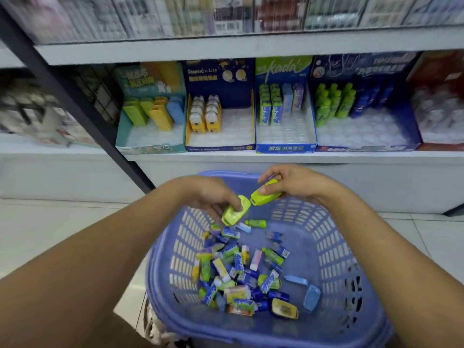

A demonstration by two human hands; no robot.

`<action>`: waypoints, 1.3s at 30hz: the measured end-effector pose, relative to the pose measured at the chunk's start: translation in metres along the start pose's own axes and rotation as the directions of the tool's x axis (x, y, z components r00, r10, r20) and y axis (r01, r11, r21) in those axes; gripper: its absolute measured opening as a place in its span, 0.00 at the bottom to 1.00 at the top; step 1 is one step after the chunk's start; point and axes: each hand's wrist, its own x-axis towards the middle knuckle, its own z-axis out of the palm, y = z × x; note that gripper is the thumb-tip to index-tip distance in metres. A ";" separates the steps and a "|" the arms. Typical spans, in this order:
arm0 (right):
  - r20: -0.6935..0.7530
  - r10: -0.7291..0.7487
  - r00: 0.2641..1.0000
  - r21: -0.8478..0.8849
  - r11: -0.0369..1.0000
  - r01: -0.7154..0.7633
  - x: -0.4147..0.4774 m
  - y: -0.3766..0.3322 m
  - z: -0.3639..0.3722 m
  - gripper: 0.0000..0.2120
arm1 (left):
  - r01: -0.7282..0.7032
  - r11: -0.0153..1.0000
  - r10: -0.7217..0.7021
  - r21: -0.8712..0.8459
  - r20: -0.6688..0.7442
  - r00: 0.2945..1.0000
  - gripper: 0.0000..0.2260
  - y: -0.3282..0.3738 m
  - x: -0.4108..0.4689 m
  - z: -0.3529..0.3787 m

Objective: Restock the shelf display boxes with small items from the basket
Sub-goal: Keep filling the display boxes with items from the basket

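Note:
A blue plastic basket (329, 249) sits low in front of me, holding several small wrapped erasers and cases (238, 275). Over its far side, my left hand (211, 194) pinches a lime-green case (236, 210). My right hand (298, 184) pinches a second lime-green case (266, 195) just to the right of the first; their ends nearly touch. On the shelf behind stand display boxes: a teal box (150, 144) with green, yellow and blue cases, a navy box (221, 144), a blue "kada" box (286, 146) and a dark blue box (364, 144).
A red box (442, 101) stands at the shelf's right end. A dark metal upright (82, 109) slants down the left side. The upper shelf edge (251, 43) hangs above the boxes. White floor tiles (62, 234) lie around the basket.

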 end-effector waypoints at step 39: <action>-0.177 -0.558 0.810 -0.857 0.492 0.152 0.201 -0.197 0.137 0.11 | -0.602 0.463 -0.066 -0.651 -0.703 0.708 0.19 -0.096 -0.125 -0.141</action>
